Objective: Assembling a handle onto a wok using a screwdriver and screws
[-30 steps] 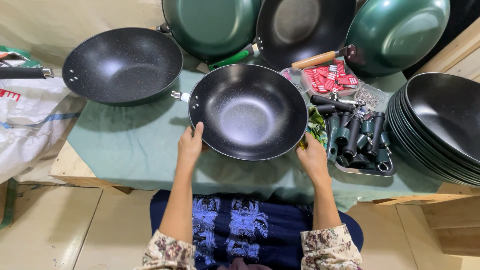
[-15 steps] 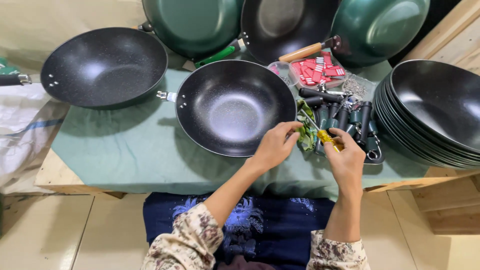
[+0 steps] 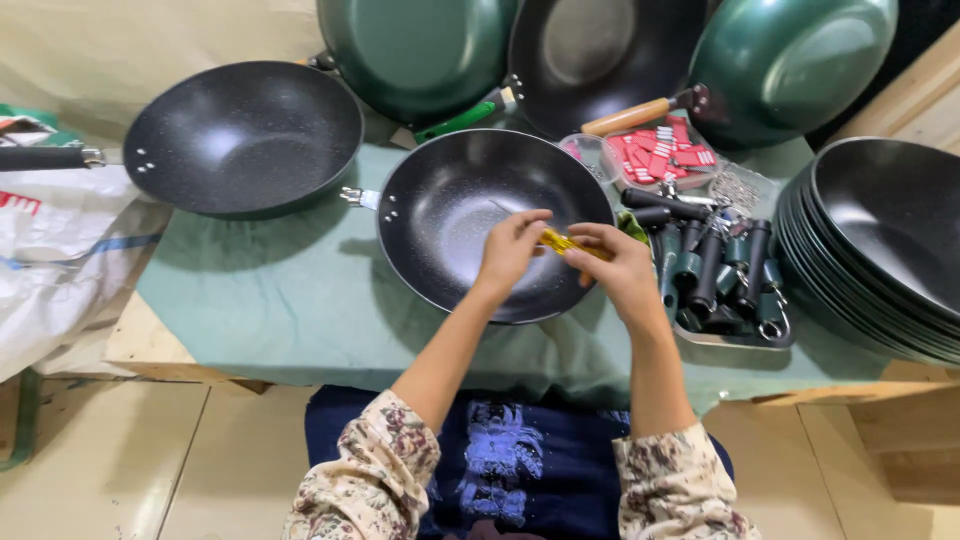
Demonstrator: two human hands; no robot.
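Well left of the hands a black speckled wok (image 3: 243, 137) lies on the green cloth (image 3: 260, 300), out of the way. The left hand (image 3: 512, 248) and right hand (image 3: 612, 262) meet over the handleless wok (image 3: 480, 215), each pinching one end of a small yellow strip (image 3: 566, 243), so it hangs above the bowl. Just right of the right hand, a tray of black handles (image 3: 715, 275) sits within reach, beside stacked woks (image 3: 885, 240).

A green cloth (image 3: 260, 300) covers the tabletop (image 3: 150, 350), whose pale wooden edge shows along the near side. Below lies a floor (image 3: 120, 460) of cream tiles with a dull sheen. A beige sheet (image 3: 150, 40) hangs behind at the upper left. Wooden boards (image 3: 920, 90) stand at the right. The light is soft and even.
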